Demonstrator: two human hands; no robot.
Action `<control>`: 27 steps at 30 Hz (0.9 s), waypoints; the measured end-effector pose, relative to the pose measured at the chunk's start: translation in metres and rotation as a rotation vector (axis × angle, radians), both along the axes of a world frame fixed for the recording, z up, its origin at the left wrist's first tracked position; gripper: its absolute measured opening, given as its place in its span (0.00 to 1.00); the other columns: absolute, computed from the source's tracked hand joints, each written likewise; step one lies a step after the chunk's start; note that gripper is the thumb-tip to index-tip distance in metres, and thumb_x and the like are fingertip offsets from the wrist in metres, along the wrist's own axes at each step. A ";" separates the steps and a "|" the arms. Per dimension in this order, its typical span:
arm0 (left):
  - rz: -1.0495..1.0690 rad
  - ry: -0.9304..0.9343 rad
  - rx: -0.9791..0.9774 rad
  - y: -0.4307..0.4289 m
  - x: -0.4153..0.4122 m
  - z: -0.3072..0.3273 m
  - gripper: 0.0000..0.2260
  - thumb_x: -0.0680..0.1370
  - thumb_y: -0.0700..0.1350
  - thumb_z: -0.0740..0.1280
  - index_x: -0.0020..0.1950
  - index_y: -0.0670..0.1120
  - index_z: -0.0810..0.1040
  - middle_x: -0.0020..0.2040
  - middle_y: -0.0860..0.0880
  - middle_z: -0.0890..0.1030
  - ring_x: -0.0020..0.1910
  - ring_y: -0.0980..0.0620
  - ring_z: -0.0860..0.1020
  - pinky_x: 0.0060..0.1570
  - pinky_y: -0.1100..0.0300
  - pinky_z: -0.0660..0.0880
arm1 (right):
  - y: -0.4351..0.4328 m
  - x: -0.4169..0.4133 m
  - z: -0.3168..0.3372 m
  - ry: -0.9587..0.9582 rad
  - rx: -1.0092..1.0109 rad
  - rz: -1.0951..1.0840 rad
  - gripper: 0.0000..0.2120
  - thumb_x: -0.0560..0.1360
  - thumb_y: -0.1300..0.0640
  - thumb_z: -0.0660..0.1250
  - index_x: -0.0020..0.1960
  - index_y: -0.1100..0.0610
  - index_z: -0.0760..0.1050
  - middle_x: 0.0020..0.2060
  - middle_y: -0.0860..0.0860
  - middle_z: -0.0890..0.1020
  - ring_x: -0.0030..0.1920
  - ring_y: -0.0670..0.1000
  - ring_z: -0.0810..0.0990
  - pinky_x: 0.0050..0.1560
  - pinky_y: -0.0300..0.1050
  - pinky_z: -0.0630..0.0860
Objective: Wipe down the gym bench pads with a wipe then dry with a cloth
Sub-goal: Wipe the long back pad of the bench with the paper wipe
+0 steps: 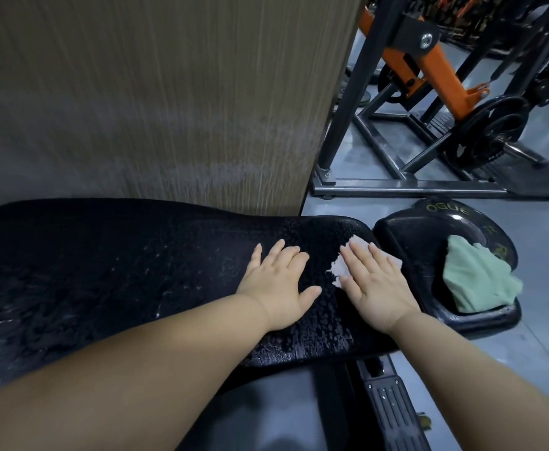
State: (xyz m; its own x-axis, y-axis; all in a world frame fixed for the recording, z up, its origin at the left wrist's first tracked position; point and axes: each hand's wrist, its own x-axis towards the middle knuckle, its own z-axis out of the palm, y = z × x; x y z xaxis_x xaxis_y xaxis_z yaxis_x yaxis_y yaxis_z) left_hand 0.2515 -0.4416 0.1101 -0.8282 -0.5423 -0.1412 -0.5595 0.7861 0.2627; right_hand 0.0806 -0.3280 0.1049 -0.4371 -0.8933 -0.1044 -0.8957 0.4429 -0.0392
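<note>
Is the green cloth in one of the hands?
No, the green cloth lies on the black weight plate; the right hand presses a white wipe on the bench pad, the left hand lies flat there.

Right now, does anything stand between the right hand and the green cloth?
Nothing visible does. The right hand presses the wipe on the bench pad; the cloth lies uncovered on the weight plate beside it.

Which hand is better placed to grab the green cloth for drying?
Right. The right hand presses the wipe at the end of the pad, nearest the green cloth on the weight plate; the left hand sits farther.
</note>
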 end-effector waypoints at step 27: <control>-0.100 -0.083 -0.100 -0.006 -0.029 -0.006 0.30 0.81 0.64 0.42 0.79 0.53 0.39 0.79 0.57 0.39 0.78 0.52 0.36 0.75 0.47 0.35 | 0.037 0.004 -0.005 -0.196 -0.365 -0.357 0.24 0.80 0.55 0.58 0.75 0.55 0.62 0.72 0.53 0.63 0.69 0.55 0.68 0.64 0.47 0.66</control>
State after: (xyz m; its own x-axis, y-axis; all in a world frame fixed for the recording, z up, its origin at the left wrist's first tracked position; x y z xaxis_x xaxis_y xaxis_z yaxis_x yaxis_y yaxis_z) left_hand 0.2229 -0.4474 0.1038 -0.8664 -0.4728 -0.1605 -0.4939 0.8588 0.1362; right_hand 0.0842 -0.2912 0.0997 -0.7237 -0.6861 0.0748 -0.6523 0.6446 -0.3988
